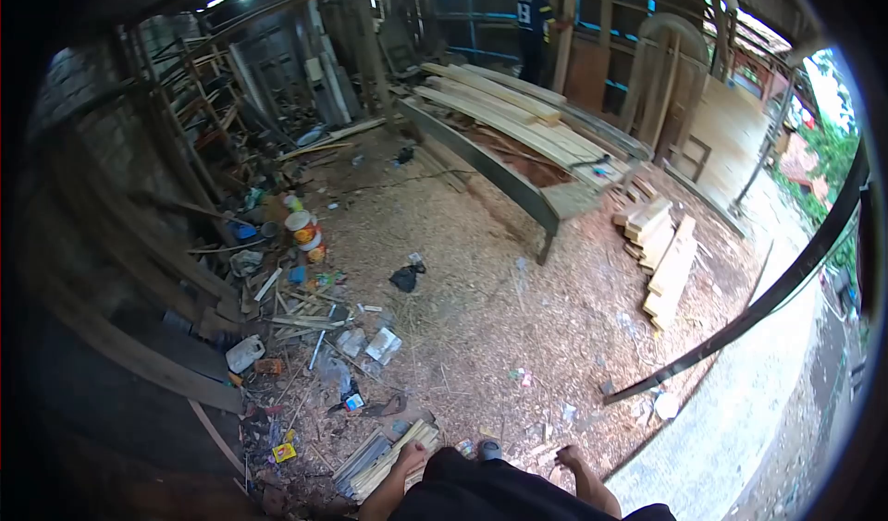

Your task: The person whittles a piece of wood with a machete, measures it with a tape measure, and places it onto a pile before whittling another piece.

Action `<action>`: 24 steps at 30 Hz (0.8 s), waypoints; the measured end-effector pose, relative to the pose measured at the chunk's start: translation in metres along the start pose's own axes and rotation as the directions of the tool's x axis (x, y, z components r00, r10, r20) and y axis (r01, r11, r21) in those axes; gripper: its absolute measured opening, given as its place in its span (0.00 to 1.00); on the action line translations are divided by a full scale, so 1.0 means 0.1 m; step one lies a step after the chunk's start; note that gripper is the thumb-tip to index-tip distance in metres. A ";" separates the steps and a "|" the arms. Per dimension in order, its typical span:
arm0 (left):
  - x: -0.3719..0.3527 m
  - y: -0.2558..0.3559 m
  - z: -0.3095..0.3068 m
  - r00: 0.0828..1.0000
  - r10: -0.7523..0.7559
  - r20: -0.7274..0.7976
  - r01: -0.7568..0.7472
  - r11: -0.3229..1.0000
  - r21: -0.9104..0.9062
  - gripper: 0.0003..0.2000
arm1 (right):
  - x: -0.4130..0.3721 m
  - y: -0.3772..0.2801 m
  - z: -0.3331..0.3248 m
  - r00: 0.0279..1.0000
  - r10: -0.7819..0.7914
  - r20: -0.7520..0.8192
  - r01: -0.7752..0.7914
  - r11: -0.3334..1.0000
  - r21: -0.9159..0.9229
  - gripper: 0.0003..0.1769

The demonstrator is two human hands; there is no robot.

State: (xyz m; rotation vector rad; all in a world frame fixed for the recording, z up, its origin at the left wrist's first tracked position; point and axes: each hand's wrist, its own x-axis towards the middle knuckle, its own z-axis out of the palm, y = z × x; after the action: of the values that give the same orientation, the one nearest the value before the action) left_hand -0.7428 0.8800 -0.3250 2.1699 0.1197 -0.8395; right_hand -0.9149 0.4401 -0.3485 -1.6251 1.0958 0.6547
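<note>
My left hand hangs beside my body, fingers loosely bent and nothing showing in them. In this view it overlaps a pile of thin wooden strips on the ground at my left. On the other side my right hand is held out from my body, its fingers partly spread and bare. Below it lie shavings and small wood scraps. One shoe shows between my hands, under my dark shirt.
A long workbench carries several planks. Stacked timber blocks lie right of it. A slanting dark post stands at the right edge. Rubbish and paint buckets line the left. Another person stands at the back.
</note>
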 end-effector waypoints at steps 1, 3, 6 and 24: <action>0.06 0.14 0.02 0.999 0.030 -0.033 -0.032 0.998 -0.059 0.09 | -0.05 -0.13 -0.03 1.000 -0.010 -0.021 0.010 1.000 0.020 0.12; 0.17 0.42 -0.01 0.999 0.052 -0.012 -0.053 0.998 -0.029 0.09 | -0.05 -0.26 -0.03 1.000 0.006 -0.018 -0.005 0.999 0.034 0.12; 0.34 0.55 -0.03 0.998 0.048 0.044 -0.047 0.999 -0.023 0.10 | 0.04 -0.32 0.03 0.999 -0.007 0.037 0.010 0.998 -0.069 0.13; 2.32 1.42 -0.22 0.997 -0.032 0.069 0.032 0.999 -0.001 0.11 | 0.67 -1.82 -0.77 0.987 -0.074 -0.145 0.072 0.997 -0.021 0.15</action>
State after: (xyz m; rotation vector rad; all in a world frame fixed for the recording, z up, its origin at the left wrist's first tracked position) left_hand -0.5021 0.7565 -0.3635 2.1392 0.1212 -0.9308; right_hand -0.7304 0.3565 -0.2987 -1.7407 1.1325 0.5035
